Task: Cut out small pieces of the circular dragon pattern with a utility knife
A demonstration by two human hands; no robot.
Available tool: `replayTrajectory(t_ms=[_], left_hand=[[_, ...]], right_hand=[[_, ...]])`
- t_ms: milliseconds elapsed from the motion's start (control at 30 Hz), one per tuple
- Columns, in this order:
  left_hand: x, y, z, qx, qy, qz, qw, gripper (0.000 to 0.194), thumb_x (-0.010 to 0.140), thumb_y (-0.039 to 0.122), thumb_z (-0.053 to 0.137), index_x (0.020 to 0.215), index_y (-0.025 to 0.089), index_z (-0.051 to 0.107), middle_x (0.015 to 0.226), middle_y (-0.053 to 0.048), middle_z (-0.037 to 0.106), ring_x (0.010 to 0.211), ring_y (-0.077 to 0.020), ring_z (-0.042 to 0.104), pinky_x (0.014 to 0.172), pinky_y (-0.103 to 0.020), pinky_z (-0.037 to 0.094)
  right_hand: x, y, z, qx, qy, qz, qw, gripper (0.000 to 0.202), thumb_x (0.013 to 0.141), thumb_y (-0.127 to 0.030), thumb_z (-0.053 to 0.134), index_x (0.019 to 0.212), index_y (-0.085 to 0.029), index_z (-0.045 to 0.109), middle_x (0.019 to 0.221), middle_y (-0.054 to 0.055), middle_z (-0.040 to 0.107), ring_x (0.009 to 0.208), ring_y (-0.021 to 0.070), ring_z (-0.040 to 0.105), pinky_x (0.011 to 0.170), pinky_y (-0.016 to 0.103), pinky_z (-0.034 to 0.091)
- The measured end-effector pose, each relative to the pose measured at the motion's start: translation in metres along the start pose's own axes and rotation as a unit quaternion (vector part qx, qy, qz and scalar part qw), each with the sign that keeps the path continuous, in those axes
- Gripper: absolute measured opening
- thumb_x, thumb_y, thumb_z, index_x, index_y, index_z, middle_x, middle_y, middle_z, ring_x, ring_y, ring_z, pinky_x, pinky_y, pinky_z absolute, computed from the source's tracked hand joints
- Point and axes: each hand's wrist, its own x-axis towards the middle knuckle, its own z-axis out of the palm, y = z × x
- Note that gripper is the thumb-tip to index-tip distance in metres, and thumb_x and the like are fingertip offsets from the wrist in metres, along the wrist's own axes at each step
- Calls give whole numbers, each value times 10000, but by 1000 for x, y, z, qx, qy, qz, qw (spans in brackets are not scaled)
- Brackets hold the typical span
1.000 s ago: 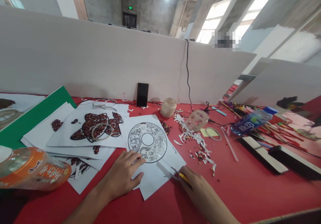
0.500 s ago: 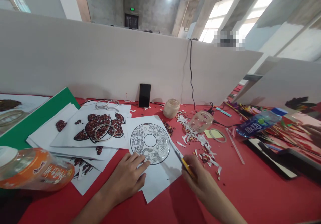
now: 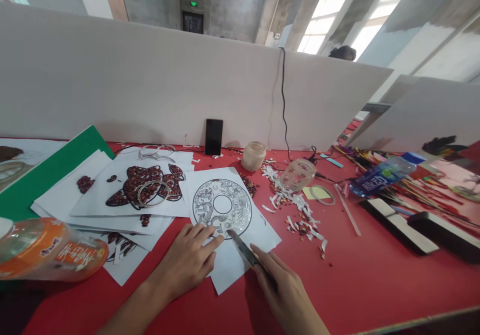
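A white sheet (image 3: 232,260) with a round black-line pattern (image 3: 240,200) lies on the red table. My left hand (image 3: 193,255) rests palm down on its lower left part, fingers apart and holding nothing. In my right hand (image 3: 275,285) is a long dark tool (image 3: 243,247), possibly tweezers or a knife; its tip is at the lower edge of the round pattern. Just left of the sheet are papers (image 3: 97,205) bearing a shape filled with dark red beans (image 3: 142,187), with a clear ring on top.
An orange-labelled bottle (image 3: 56,250) lies at the left beside a green board (image 3: 18,190). A phone (image 3: 213,136) leans on the partition. Two jars (image 3: 254,156), paper shreds (image 3: 296,202) and beans lie behind and right; a blue-capped bottle (image 3: 386,175) is farther right.
The tool in my right hand has swung left from the sheet's right side to the pattern's lower edge. My left hand stays on the sheet. The view has shifted slightly.
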Motion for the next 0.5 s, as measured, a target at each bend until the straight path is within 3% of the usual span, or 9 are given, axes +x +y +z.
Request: replayTrajectory(t_ms=[300, 500], left_hand=[[0, 1, 0, -13, 4, -7, 1000, 367, 979, 184, 487, 1322, 261, 595, 1289, -65, 633, 1141, -261, 550, 959, -434, 413], [0, 0, 1, -10, 1, -6, 1000, 377, 982, 191, 486, 1339, 265, 584, 1299, -64, 631, 1149, -265, 552, 965, -441, 413]], right_hand=[[-11, 0, 5, -31, -10, -3, 999, 400, 1044, -292, 426, 1372, -222, 644, 1124, 121, 730, 961, 203, 753, 825, 275, 628], [-19, 7, 12, -69, -20, -3, 997, 407, 1060, -347, 419, 1410, -258, 608, 1231, 119, 709, 1059, 230, 738, 881, 329, 630]])
